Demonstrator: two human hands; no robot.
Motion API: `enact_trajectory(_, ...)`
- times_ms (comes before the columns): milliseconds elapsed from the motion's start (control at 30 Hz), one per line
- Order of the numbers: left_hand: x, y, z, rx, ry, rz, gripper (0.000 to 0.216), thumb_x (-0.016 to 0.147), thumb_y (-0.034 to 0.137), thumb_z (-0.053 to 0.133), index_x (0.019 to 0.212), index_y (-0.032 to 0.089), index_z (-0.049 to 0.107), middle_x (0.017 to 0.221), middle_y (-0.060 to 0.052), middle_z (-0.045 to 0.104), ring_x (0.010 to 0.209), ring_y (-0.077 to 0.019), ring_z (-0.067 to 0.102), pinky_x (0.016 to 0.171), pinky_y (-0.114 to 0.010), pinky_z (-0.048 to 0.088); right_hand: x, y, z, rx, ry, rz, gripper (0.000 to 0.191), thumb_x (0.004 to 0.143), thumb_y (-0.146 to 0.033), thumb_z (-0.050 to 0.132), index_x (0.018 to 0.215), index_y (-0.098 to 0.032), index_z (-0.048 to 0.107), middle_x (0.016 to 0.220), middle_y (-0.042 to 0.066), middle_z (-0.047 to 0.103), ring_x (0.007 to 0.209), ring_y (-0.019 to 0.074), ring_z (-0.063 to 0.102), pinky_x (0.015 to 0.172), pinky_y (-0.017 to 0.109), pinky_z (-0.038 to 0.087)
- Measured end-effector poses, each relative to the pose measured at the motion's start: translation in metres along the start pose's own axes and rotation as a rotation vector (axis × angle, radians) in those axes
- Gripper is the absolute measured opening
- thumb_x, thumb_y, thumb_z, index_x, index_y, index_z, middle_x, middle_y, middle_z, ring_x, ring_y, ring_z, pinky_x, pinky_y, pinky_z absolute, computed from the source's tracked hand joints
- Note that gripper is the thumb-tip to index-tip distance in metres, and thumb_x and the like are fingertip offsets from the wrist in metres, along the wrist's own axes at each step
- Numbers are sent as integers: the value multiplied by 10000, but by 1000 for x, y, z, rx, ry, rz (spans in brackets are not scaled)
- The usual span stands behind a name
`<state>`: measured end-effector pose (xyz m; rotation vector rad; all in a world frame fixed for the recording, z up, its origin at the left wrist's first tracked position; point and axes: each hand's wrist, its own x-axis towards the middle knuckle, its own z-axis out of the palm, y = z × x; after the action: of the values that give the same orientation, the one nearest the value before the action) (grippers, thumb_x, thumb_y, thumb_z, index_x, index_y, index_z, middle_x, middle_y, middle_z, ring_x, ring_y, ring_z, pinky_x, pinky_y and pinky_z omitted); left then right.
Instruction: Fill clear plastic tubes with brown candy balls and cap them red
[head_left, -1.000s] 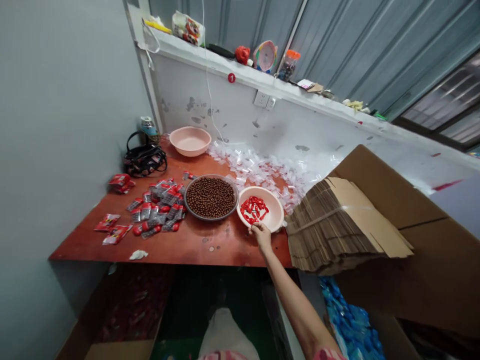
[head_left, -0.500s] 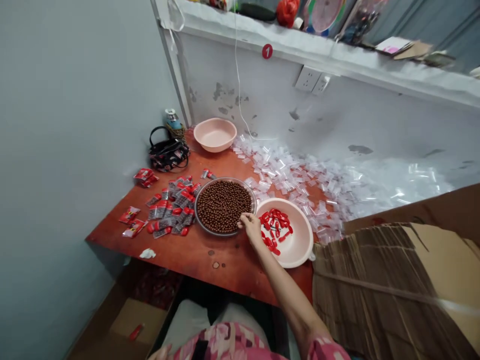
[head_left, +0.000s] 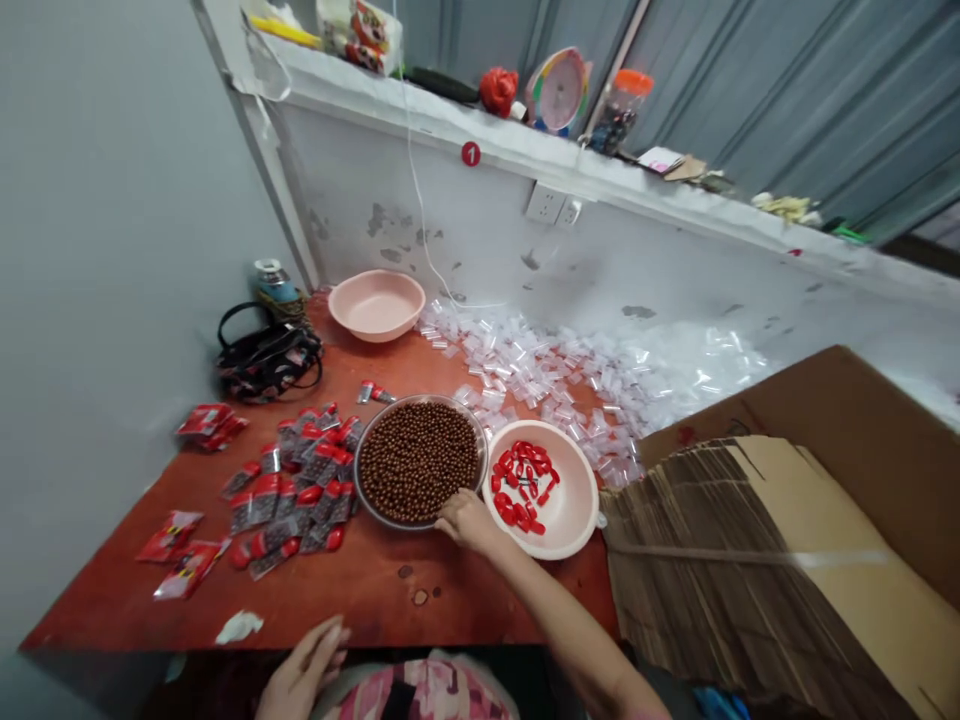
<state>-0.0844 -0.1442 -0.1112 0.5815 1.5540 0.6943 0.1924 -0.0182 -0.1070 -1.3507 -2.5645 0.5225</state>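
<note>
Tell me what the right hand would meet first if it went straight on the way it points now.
Most likely the bowl of brown beads: the right hand points forward and leftward, its fingers at the bowl's near rim. Whether they touch it is unclear.

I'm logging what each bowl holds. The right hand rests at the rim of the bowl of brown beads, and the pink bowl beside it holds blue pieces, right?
Not blue: the head view shows red pieces in the pink bowl. The right hand does rest at the rim of the bowl of brown beads.
</note>
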Motion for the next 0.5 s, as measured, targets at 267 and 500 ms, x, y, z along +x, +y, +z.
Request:
enact_trajectory(267, 74, 88, 26, 129, -212, 205, 528, 588, 502, 617, 1003, 182, 555, 936, -58, 648, 823, -243, 617, 718, -332, 506, -4, -16, 19, -47, 51, 144, 237, 799, -345, 475, 703, -160, 587, 725, 35, 618, 783, 150, 532, 818, 296, 313)
enact_trajectory(500, 91, 85, 35, 42, -243, 118, 539, 615, 510, 595, 1025, 167, 527, 925, -67, 654, 857, -232, 605, 746, -315, 501, 39, 46, -39, 42, 96, 336, 288, 840, -387, 376, 833, -207, 601, 785, 15, 626, 709, 121, 553, 635, 206, 371)
